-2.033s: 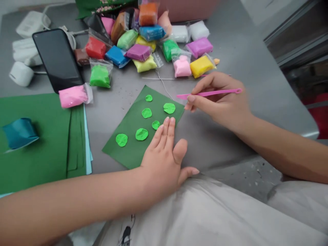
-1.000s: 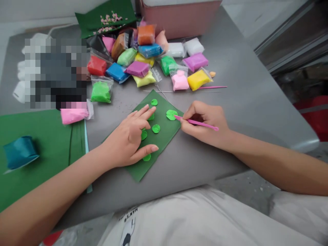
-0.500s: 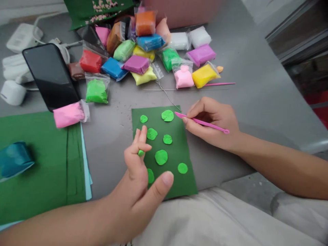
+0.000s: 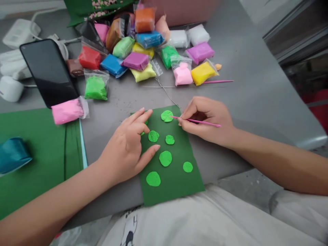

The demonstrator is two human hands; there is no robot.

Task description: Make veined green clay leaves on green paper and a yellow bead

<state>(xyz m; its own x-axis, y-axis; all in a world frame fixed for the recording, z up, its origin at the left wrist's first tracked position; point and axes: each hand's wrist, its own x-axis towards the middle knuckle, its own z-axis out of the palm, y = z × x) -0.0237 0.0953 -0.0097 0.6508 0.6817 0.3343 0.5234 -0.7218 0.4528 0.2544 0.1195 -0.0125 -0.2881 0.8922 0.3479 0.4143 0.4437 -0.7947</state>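
My right hand (image 4: 208,119) grips a thin pink modelling tool (image 4: 202,122). Its tip touches a light green clay disc (image 4: 166,116) near the top of a dark green sheet (image 4: 174,186). Over the sheet's left side is my left hand (image 4: 130,143), thumb and outer fingers apart and index finger curled. A small piece of green clay (image 4: 142,133) shows beneath that curled finger, mostly hidden. Several more flat clay discs lie on the sheet, including a large one (image 4: 165,158) and one at the lower left (image 4: 153,178). Another disc (image 4: 146,122) is partly covered by my left fingers.
Several bagged clay blocks, among them an orange one (image 4: 145,19) and a yellow one (image 4: 204,72), lie across the back. A twisted wire (image 4: 167,94) reaches the sheet's top edge. At left are a phone (image 4: 48,73), white chargers (image 4: 22,33) and larger green sheets (image 4: 43,136).
My left hand has moved up and turned more palm-down, uncovering the lower-left disc. The pink tool's tip has moved left onto the top disc. The sheet has turned slightly.
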